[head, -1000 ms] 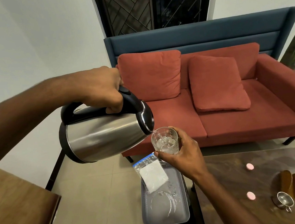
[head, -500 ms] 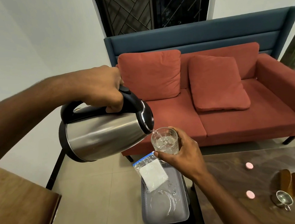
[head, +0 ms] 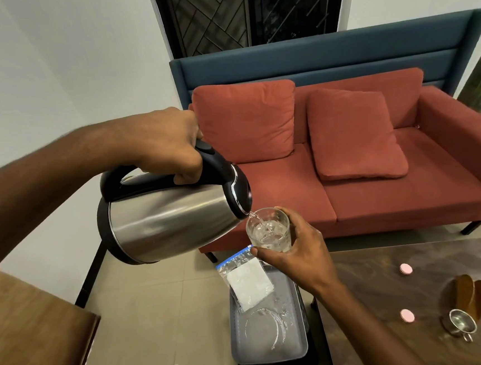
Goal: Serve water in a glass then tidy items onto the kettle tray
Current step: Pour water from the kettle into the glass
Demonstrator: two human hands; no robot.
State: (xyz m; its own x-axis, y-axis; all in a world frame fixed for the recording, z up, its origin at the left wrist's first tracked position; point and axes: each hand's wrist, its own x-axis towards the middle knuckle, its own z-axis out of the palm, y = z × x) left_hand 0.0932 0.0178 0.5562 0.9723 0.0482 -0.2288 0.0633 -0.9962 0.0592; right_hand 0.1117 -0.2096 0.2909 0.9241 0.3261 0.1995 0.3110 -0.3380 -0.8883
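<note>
My left hand (head: 169,143) grips the black handle of a steel kettle (head: 167,220), tipped with its spout to the right. A thin stream of water runs from the spout into a clear glass (head: 268,230), which my right hand (head: 301,254) holds from the right side just under the spout. The glass is partly full. Below them a grey kettle tray (head: 301,337) sits on a low black stand, wet with a ring of water. A clear zip bag with a white packet (head: 246,280) leans on the tray's far left corner.
A dark marble table (head: 388,286) at the right carries two pink discs (head: 406,268), a small steel strainer (head: 461,325) and a wooden holder (head: 473,296). A wooden tabletop (head: 29,337) lies at the lower left. A red sofa (head: 409,196) stands beyond the tiled floor.
Water keeps running from the kettle into the glass and its level has risen a little. Both hands hold nearly the same places.
</note>
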